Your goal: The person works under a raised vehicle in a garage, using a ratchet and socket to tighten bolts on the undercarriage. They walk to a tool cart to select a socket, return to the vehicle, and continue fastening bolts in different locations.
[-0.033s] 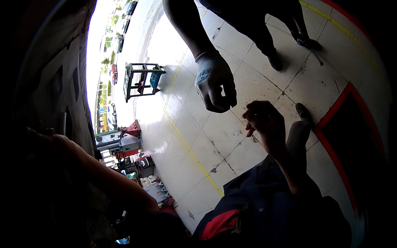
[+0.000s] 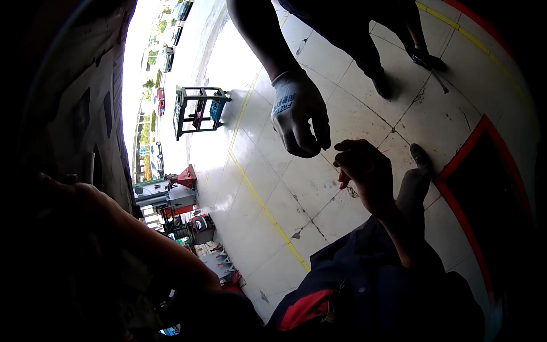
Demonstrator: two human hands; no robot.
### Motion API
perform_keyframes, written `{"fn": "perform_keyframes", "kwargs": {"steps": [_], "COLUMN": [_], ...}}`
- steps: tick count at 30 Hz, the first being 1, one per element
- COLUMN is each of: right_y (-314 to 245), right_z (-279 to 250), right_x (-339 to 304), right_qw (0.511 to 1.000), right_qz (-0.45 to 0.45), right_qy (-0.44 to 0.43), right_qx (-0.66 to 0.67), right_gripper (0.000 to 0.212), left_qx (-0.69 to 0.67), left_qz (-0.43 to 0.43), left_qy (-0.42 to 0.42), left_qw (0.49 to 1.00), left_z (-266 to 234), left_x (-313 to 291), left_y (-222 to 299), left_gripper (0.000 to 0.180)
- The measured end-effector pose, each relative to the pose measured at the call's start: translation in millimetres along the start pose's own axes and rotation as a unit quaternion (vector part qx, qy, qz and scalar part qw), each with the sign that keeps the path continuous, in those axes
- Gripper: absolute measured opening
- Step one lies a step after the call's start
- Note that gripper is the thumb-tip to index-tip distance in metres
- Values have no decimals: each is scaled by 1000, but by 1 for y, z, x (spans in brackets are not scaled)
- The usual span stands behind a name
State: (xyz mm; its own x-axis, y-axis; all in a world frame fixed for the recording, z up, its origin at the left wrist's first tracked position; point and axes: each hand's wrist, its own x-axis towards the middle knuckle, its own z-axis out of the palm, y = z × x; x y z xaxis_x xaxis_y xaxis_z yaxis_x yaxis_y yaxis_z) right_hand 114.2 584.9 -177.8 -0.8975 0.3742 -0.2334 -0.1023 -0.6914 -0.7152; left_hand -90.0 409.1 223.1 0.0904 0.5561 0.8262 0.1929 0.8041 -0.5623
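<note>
Right hand point(image 2: 367, 174) up in mid-view on my feed, fingers bent toward the thumb in a loose curl; it is in shadow, so I cannot tell whether anything is pinched in it. Just beside its fingertips, to the left and slightly beyond, I see a co-worker's gloved hand point(image 2: 299, 117), the pale glove printed in blue, its fingers curled and a small gap showing inside the curl. Whether that glove grips something small, I cannot make out. Below the right hand I have the wearer's dark jacket point(image 2: 370, 268) with a red patch point(image 2: 307, 308), and to the right a leg ending in a shoe point(image 2: 420, 155).

Well to the left, the left hand point(image 2: 68, 185) is at a dark panelled body point(image 2: 94, 114), near a short rod point(image 2: 90, 166); it is too dark for me to say if it is closed on anything. Farther out past the gloved hand, on the left, I make out a frame cart point(image 2: 209, 130) and a yellow line point(image 2: 268, 212) along the tiled floor point(image 2: 342, 128). Right of the right hand lies a red-edged dark shape point(image 2: 484, 182). Up and right, a slim tool point(image 2: 440, 82) extends below the co-worker's other hand point(image 2: 420, 57).
</note>
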Motion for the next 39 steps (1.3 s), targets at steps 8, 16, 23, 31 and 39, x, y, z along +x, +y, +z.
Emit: {"fn": "perform_keyframes", "kwargs": {"steps": [8,16,23,31,39], "right_y": [-2,-4,1,-85,-190], "right_z": [18,45,42,74,301], "right_x": [23,11,18,7,89], "right_qw": [979,976,880,828,807], "right_qz": [-143,-185,-372,-524,-554], "right_qy": [-146,-13,9,-57,-187], "right_qx": [-13,-116,-296,-193,85], "right_gripper": [17,20,14,12,11], "left_qx": [-23,-120,-189,-228,29], "left_qz": [-37,-126,-211,-123,114], "left_qy": [-5,-5,-6,42,48], "left_qw": [999,985,959,965,992], "left_z": [-2,-14,-5,-11,-9], "left_x": [2,5,-23,12,1], "left_y": [-15,42,47,75,36], "left_gripper": [51,50,49,35,30]}}
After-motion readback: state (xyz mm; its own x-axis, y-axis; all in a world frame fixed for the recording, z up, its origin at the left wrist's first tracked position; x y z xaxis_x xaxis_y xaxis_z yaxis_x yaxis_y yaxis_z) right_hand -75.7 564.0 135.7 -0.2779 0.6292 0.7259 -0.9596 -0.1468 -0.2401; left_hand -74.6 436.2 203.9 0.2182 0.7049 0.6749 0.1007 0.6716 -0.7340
